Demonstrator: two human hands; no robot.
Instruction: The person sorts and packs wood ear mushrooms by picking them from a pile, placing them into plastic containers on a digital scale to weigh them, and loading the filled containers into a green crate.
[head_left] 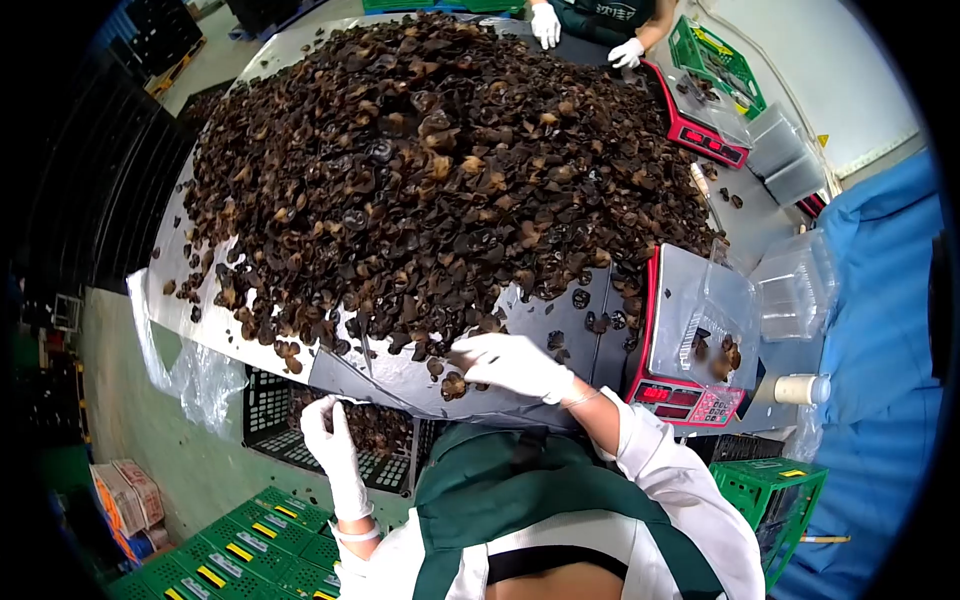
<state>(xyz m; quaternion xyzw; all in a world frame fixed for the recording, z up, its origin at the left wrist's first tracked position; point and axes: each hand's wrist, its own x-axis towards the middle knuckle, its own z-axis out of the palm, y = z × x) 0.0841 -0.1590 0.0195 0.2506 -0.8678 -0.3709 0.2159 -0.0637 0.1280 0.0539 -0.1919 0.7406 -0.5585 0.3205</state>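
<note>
A large heap of dark brown, fungus-like pieces (pixel 430 180) covers much of the table (pixel 370 375). My right hand (pixel 515 366), in a white glove, reaches over the heap's near edge, its fingers stretched out beside a few loose pieces (pixel 453 386). Left of it, my left hand (pixel 330 440), also gloved, is at the table's front edge above a black crate (pixel 270 420) with dark pieces in it; its fingertips are pressed together, and what they hold, if anything, is too small to name. Right of my right hand, a red scale (pixel 690 398) bears an open clear plastic box (pixel 725 310) with a few pieces inside.
Across the table are a co-worker's gloved hands (pixel 627 53) beside a second red scale (pixel 707 142). Stacked clear boxes (pixel 797 285) and a white bottle (pixel 800 389) are at the right. Green crates (pixel 255 545) stand low at the left, another (pixel 770 490) at the right.
</note>
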